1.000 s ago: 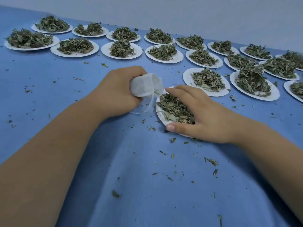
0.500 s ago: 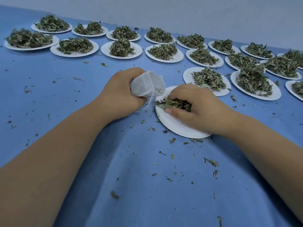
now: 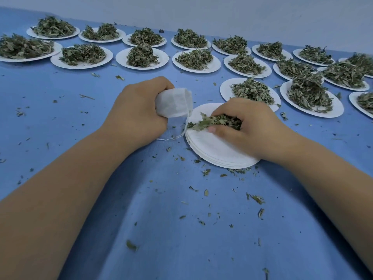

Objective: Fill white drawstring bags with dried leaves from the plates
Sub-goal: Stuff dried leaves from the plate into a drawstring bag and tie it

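Head view: loose crumbs [image 3: 256, 199] lie scattered on the blue cloth [image 3: 161, 229] nearest the person. Beyond them, the left hand [image 3: 139, 112] grips a white drawstring bag [image 3: 173, 103], while the right hand [image 3: 248, 126] clutches a bunch of dried leaves [image 3: 214, 122] above a stack of bare plates [image 3: 212, 150]. Farther off stand rows of heaped plates [image 3: 141, 57].

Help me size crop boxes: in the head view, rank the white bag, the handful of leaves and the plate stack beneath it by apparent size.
1. plate stack, clearly largest.
2-3. white bag and handful of leaves: look alike; the right hand hides part of the handful, so unranked.
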Demonstrator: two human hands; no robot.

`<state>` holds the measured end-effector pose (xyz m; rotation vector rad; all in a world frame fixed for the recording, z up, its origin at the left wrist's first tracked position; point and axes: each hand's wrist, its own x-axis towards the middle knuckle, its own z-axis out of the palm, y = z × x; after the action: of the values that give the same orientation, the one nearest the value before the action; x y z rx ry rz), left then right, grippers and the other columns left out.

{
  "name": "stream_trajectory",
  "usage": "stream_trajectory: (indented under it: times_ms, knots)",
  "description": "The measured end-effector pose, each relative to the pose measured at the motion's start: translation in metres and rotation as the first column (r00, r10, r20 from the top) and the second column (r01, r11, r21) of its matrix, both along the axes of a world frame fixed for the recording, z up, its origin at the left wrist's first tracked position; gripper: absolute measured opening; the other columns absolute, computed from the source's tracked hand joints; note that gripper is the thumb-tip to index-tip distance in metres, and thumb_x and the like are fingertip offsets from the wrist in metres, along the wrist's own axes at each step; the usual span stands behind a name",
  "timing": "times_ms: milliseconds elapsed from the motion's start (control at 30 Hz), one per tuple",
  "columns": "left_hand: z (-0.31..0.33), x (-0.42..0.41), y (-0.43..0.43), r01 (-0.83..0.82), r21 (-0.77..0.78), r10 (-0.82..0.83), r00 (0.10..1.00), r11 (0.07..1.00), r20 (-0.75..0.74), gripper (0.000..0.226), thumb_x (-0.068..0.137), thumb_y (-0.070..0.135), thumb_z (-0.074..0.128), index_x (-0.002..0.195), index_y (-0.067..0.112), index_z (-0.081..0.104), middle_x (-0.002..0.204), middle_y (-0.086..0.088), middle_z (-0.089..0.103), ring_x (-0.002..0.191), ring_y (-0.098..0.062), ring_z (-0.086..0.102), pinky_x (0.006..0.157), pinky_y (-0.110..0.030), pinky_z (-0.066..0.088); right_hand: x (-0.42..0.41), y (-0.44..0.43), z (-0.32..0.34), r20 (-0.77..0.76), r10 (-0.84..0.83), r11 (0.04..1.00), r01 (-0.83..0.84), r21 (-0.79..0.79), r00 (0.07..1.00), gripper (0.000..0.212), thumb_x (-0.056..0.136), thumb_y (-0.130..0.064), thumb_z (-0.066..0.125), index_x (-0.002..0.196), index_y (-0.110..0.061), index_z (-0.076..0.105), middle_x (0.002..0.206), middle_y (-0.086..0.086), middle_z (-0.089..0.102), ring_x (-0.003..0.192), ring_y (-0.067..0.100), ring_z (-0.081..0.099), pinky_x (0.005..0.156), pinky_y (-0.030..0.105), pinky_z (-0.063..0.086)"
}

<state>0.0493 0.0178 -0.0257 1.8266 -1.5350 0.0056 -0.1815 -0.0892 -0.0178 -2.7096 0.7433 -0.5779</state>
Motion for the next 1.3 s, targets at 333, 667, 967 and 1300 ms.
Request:
stream_trajectory:
  times_ms: [333,667,967,1300]
  knots:
    - [0.006,-0.02,-0.004,0.02,0.008,-0.021,0.995,1.0,0.102,0.047,0.072,0.006,0.061,0.109,0.034,0.058,0.092,0.008,0.063,0.083,-0.024,0.055,0.071,-0.041,0.052,-0.005,0.004,0.033,0.138,-0.04,0.99,0.021,0.139,0.99,0.012,0.093,-0.032,0.071,0.105,-0.034,0.072,0.098,-0.023,0.068,0.091,-0.006,0.062,0.073,0.007,0.045]
    - [0.006,-0.037,-0.007,0.061,0.006,-0.061,0.993,0.998,0.102,0.048,0.069,0.009,0.062,0.109,0.034,0.058,0.091,0.01,0.062,0.081,-0.023,0.056,0.069,-0.04,0.051,0.005,0.012,0.029,0.167,-0.072,0.985,0.043,0.169,0.983,0.027,0.087,-0.027,0.077,0.104,-0.029,0.056,0.092,-0.023,0.066,0.05,0.007,0.051,0.053,0.01,0.04]
    - [0.005,-0.041,-0.008,0.086,-0.005,-0.085,0.995,0.996,0.052,0.042,0.074,0.017,0.068,0.111,0.036,0.058,0.093,0.01,0.065,0.082,-0.023,0.059,0.07,-0.044,0.053,0.004,0.007,0.031,0.217,-0.111,0.958,0.046,0.283,0.97,0.013,0.086,-0.027,0.078,0.099,-0.025,0.076,0.073,-0.02,0.069,0.06,0.007,0.069,0.06,0.034,0.06]
    - [0.005,-0.042,-0.007,0.079,0.014,-0.08,0.994,0.997,0.076,0.04,0.073,0.016,0.065,0.107,0.035,0.059,0.088,0.01,0.062,0.079,-0.022,0.057,0.067,-0.043,0.052,0.005,0.005,0.031,0.198,-0.133,0.926,0.05,0.375,0.971,0.023,0.084,-0.027,0.08,0.102,-0.028,0.066,0.086,-0.014,0.073,0.074,0.023,0.066,0.066,0.037,0.055]
